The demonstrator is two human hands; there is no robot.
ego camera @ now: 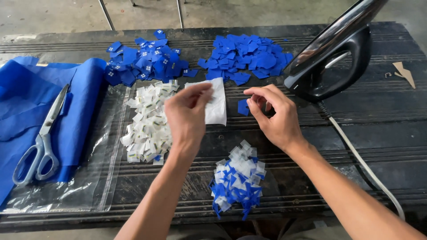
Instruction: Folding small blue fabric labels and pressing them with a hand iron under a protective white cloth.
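A: What are the hands doing?

B: The left hand [187, 113] hovers over the middle of the dark surface [378, 129], its grip pinching the edge of a white cloth piece [216, 106] between thumb and fingertips. The cloth lies mostly flat on the surface, just right of that hand.

A: And the other one?

B: The right hand [275, 116] is just beside it, to the right. Its grip is pressed together on a small blue square [243, 107], which sits between the two hands, near the cloth's right edge.

A: What lies around them?

B: Nearer, below the hands, a heap of mixed white and blue pieces [238, 180]. To the left, a pile of small white labels [149, 122] rests on a clear plastic bag [89, 186]. On the far side there are two heaps: blue squares with white marks [144, 62] on the left, plain blue squares [247, 58] on the right.

A: Any tools?

B: A black iron [333, 58] stands tilted at the far right, just beside the right hand, with its pale cord [364, 164] running toward the near right edge. Scissors [40, 142] with grey handles lie far left on a folded blue fabric [26, 98], well apart from both hands. A small tan scrap [404, 73] lies at the far right edge.
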